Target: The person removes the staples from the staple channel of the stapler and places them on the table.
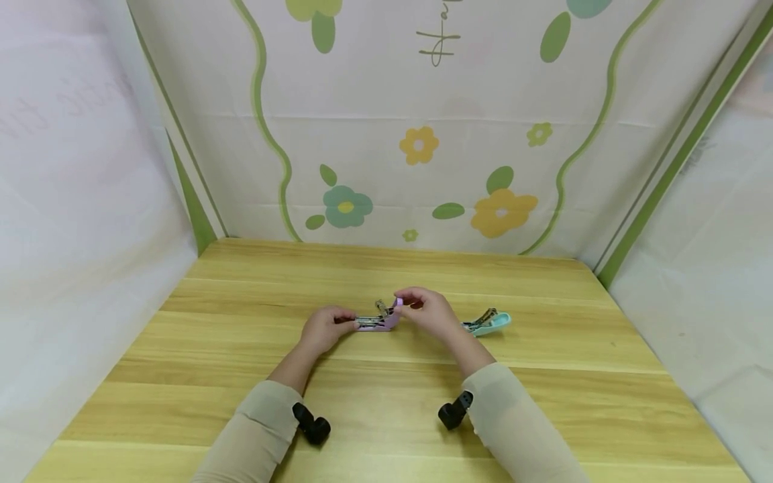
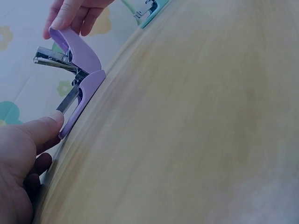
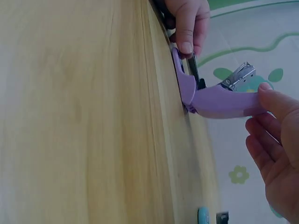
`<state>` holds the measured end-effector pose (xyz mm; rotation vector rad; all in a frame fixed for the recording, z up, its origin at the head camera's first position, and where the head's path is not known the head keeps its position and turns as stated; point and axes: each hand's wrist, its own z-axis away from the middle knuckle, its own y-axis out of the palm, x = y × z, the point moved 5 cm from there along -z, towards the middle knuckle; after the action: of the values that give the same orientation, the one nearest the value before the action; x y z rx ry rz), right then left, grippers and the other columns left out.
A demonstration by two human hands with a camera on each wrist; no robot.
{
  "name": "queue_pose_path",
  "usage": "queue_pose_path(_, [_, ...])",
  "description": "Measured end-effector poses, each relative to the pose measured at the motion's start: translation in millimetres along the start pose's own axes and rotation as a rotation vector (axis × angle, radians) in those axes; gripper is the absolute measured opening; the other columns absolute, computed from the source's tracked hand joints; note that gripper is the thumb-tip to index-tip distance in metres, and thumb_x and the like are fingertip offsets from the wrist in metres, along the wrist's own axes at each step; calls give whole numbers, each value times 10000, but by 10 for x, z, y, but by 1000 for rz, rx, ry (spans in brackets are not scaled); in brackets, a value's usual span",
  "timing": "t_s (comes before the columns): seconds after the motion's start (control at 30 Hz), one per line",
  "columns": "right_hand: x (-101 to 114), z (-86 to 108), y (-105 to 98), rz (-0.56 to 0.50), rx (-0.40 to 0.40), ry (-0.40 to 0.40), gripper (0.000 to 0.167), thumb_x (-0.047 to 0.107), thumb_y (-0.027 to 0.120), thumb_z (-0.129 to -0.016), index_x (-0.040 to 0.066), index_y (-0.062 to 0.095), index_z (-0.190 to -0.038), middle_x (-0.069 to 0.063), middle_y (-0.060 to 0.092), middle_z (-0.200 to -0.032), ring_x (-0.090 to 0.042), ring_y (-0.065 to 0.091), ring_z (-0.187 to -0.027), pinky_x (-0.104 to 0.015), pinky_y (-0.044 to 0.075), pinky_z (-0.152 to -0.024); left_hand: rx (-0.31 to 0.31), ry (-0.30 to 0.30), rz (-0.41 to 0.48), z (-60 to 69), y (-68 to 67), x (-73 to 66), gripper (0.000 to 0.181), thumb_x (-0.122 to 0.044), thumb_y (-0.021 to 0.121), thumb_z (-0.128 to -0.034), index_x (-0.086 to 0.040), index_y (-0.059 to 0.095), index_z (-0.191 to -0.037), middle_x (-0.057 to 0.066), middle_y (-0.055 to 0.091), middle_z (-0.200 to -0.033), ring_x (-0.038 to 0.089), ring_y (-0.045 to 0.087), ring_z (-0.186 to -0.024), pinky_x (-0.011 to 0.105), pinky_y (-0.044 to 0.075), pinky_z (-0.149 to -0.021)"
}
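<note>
A purple stapler [image 1: 386, 322] is spread wide at its hinge on the wooden table, its metal magazine parts exposed. My left hand [image 1: 327, 329] pinches the far end of its base between thumb and fingers, as the left wrist view shows at the stapler's lower end [image 2: 84, 100]. My right hand [image 1: 430, 312] grips the tip of the raised upper arm; in the right wrist view the thumb lies on top of that purple arm [image 3: 229, 101]. Just right of the right hand, a teal stapler [image 1: 492, 325] lies opened on the table, partly hidden behind the wrist.
The wooden table [image 1: 386, 402] reaches to a floral fabric backdrop [image 1: 374, 161], with fabric walls at both sides. A black wrist camera [image 1: 313, 425] is strapped to the left sleeve and another black camera [image 1: 454, 410] to the right.
</note>
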<state>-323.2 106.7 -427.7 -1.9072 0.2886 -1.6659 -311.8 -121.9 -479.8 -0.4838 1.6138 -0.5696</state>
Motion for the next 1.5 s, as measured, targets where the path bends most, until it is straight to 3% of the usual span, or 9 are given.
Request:
queue_pose_path(0.3, [-177, 53, -144, -7, -5, 73, 323, 234, 739, -884, 132, 694, -1187, -7, 705, -1088, -171, 636, -997, -335, 544, -883, 1, 18, -5, 10, -11, -8, 181, -232, 758, -859, -136, 777, -1011, 59, 727, -1082, 224, 646, -1000, 440, 510, -900])
queue_pose_path(0.67, [-334, 74, -187, -3, 14, 100, 291, 210, 731, -891, 114, 683, -1161, -30, 709, -1095, -178, 650, -1036, -334, 547, -908, 1, 25, -8, 17, -9, -12, 189, -236, 761, -857, -133, 778, -1014, 62, 724, -1093, 223, 643, -1003, 442, 507, -901])
queue_pose_path(0.9, [-341, 89, -180, -13, 3, 108, 289, 193, 727, -893, 115, 681, -1168, -36, 705, -1112, -190, 646, -1051, -348, 543, -923, -3, 19, -12, 28, -10, -11, 184, -234, 770, -848, -131, 779, -1001, 59, 723, -1074, 221, 640, -994, 438, 507, -897])
queue_pose_path(1.1, [-259, 142, -212, -32, -39, 87, 373, 225, 706, -910, 91, 643, -1253, -83, 659, -1236, -270, 598, -1162, -425, 498, -1006, -1, 2, 4, 15, -7, 7, 184, -240, 776, -844, -135, 778, -994, 46, 727, -1053, 203, 640, -970, 422, 512, -883])
queue_pose_path(1.3, [-69, 199, -215, -90, -147, 5, 323, 216, 731, -890, 68, 681, -1172, -98, 666, -1068, -192, 589, -904, -273, 517, -749, -1, -6, 7, 6, 1, 31, 179, -245, 779, -841, -141, 778, -986, 31, 723, -1026, 175, 627, -931, 386, 512, -846])
queue_pose_path(1.5, [60, 253, 40, -167, -80, -20, 250, 169, 723, -892, 65, 701, -1119, -56, 651, -865, -128, 536, -692, -202, 460, -549, -5, -4, 13, 12, 1, 28, 184, -249, 786, -835, -143, 779, -985, 28, 722, -1018, 167, 619, -913, 365, 506, -823])
